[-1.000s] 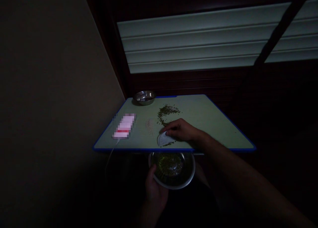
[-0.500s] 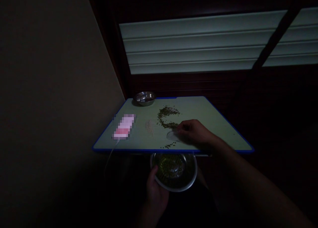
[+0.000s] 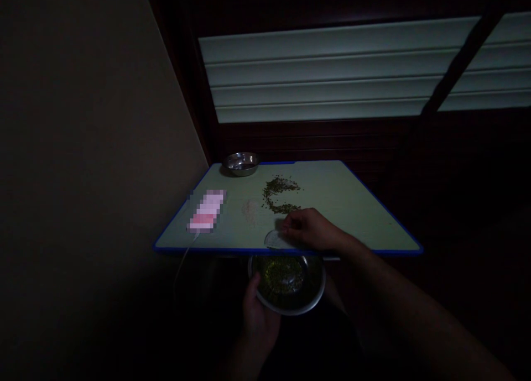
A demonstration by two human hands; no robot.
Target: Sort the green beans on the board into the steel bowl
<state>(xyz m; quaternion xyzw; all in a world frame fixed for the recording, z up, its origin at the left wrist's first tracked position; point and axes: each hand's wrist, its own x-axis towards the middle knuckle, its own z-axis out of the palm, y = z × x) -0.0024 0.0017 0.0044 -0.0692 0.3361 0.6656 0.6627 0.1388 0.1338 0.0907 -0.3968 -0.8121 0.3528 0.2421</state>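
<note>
My left hand (image 3: pixel 260 314) grips the rim of a metal bowl (image 3: pixel 309 309), thumb over its inner edge. Small green beans or seeds (image 3: pixel 282 273) lie inside the bowl, just under the table's front edge. Over the tabletop, my right hand (image 3: pixel 309 227) is closed on a clear, rounded flat piece (image 3: pixel 274 239), perhaps a plastic scraper; its exact kind is unclear in the dim light. That piece rests close to the front edge, above the bowl. Behind it, a curved heap of green beans or seeds (image 3: pixel 281 184) is spread on the table. A small pale pile (image 3: pixel 249 210) lies left of them.
The light green table (image 3: pixel 352 204) has a blue rim. A second metal bowl (image 3: pixel 241 164) stands at its back left corner. At the left lies a blurred-out phone (image 3: pixel 207 210) with a white cable (image 3: pixel 185 259) hanging over the edge. A wall (image 3: pixel 103 121) rises at the left.
My right hand has drawn the clear piece toward the front edge and slightly left. The few loose beans at that edge no longer show. The left hand and bowl have shifted slightly left.
</note>
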